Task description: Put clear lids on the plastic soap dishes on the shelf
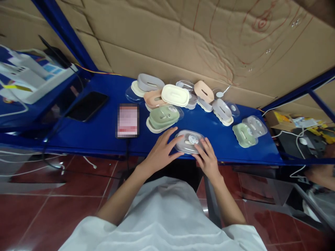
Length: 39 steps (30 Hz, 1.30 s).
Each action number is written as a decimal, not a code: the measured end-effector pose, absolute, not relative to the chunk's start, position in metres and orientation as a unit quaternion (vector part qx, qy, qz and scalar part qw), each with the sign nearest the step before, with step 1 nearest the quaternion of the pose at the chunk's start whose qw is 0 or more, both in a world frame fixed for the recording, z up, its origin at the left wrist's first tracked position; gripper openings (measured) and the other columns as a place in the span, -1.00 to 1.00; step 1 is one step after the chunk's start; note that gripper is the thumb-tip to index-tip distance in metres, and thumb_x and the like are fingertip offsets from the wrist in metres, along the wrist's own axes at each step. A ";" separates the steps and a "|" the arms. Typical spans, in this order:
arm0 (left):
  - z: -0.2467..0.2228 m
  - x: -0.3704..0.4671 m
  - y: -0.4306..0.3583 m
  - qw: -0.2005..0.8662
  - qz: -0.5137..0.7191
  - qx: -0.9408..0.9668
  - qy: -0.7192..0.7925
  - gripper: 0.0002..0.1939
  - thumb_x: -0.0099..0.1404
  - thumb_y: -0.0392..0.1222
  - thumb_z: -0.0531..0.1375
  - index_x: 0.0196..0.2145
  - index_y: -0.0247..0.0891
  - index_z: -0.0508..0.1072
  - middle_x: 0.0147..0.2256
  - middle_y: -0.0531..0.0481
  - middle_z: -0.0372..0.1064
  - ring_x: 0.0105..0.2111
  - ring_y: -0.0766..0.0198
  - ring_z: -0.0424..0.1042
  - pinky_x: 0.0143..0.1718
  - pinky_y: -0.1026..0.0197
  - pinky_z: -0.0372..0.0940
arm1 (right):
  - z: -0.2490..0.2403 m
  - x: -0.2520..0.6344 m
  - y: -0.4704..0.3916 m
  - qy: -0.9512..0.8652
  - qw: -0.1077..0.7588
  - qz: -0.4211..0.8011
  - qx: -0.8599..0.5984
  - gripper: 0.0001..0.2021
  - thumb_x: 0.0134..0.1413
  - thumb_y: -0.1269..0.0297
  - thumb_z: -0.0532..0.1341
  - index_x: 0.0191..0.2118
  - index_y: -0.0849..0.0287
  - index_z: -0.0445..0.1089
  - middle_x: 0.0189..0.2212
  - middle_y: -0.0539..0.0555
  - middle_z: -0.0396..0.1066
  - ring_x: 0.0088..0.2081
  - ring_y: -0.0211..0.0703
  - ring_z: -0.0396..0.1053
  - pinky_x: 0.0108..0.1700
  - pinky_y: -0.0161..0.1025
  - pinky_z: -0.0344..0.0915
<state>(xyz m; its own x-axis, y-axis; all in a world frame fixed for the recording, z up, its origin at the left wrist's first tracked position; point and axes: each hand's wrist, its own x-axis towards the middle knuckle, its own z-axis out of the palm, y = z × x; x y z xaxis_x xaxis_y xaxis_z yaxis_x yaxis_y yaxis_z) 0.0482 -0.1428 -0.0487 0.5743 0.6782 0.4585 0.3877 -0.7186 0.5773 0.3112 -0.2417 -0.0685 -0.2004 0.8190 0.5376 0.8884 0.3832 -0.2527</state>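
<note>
A grey oval soap dish [187, 148] lies at the front edge of the blue table, under a clear lid with a round white sticker [193, 139]. From the left, my left hand [163, 150] grips it, thumb at the near rim and forefinger on the lid's left side. My right hand [208, 158] has its fingers on the right end of the lid and its thumb at the front. Just behind sits a green soap dish [163, 118] on a cream base. A green dish with a clear lid [244, 136] stands off to the right.
Behind are several grey, peach and cream dishes, including a cream one [175, 95], against a cardboard wall [157, 38]. A pixelated screen [127, 120] and a black phone [87, 105] lie left. Another person's arm [323, 176] shows at far right.
</note>
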 end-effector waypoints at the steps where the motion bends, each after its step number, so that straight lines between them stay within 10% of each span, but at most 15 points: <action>1: -0.045 0.045 -0.141 0.178 0.366 0.854 0.323 -0.38 0.46 -0.01 0.31 0.39 -0.05 0.29 0.44 -0.25 0.13 0.45 -0.11 0.17 0.43 -0.23 0.19 | -0.067 0.315 -0.238 -0.763 0.311 -0.061 -0.564 -0.33 0.42 0.29 0.27 0.52 -0.18 0.11 0.49 0.11 0.16 0.53 0.17 0.05 0.45 0.24 0.27; 11: -0.050 0.032 -0.107 0.080 0.370 0.788 0.486 -0.60 0.49 -0.08 0.24 0.21 -0.24 0.43 0.35 -0.38 0.19 0.37 -0.24 0.26 0.33 -0.28 0.29 | -0.057 0.315 -0.197 -0.679 0.282 -0.124 -0.666 -0.47 0.50 0.12 0.13 0.48 0.00 0.20 0.52 0.30 0.04 0.54 0.31 -0.05 0.41 0.47 0.09; 17: -0.053 0.024 -0.125 0.117 0.409 0.791 0.440 -0.83 0.51 -0.12 0.21 0.00 -0.16 0.49 0.22 -0.23 0.30 0.25 -0.07 0.38 0.28 -0.18 0.38 | -0.051 0.279 -0.201 -0.814 0.258 -0.007 -0.521 -0.45 0.51 0.30 0.08 0.52 -0.06 0.11 0.34 0.17 0.39 0.38 0.06 0.30 0.37 0.14 0.27; 24: -0.063 0.017 -0.138 0.141 0.360 0.815 0.433 -0.44 0.52 -0.12 0.21 0.40 -0.12 0.22 0.42 -0.33 0.06 0.43 -0.17 0.19 0.36 -0.26 0.29 | -0.038 0.264 -0.174 -0.812 0.240 -0.016 -0.532 -0.56 0.50 0.18 0.14 0.40 -0.02 0.33 0.41 0.22 0.28 0.42 0.18 0.21 0.37 0.21 0.24; 31: -0.070 0.011 -0.137 0.169 0.385 0.805 0.417 -0.50 0.48 -0.10 0.28 0.32 -0.07 0.36 0.53 -0.25 -0.17 0.43 -0.16 0.19 0.30 -0.22 0.38 | -0.036 0.252 -0.162 -0.832 0.290 0.072 -0.467 -0.68 0.53 0.37 0.03 0.18 0.07 0.45 0.15 0.14 0.55 0.34 -0.04 0.35 0.43 0.14 0.20; 39: -0.072 0.013 -0.139 0.108 0.377 0.813 0.430 -0.81 0.45 -0.12 0.31 -0.01 -0.10 0.57 0.38 -0.18 0.26 0.30 -0.15 0.28 0.28 -0.30 0.36 | -0.033 0.257 -0.160 -0.842 0.275 0.084 -0.456 -0.63 0.53 0.31 0.02 0.27 0.03 0.42 0.24 0.11 0.49 0.36 -0.05 0.33 0.46 0.12 0.21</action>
<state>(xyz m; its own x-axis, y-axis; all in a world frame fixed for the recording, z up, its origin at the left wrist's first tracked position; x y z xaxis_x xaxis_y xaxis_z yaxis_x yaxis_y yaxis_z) 0.0135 -0.1385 -0.0717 0.3462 0.7799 0.5215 0.6176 -0.6079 0.4991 0.2566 -0.1599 -0.0326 -0.4331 0.8140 0.3871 0.7216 0.5704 -0.3924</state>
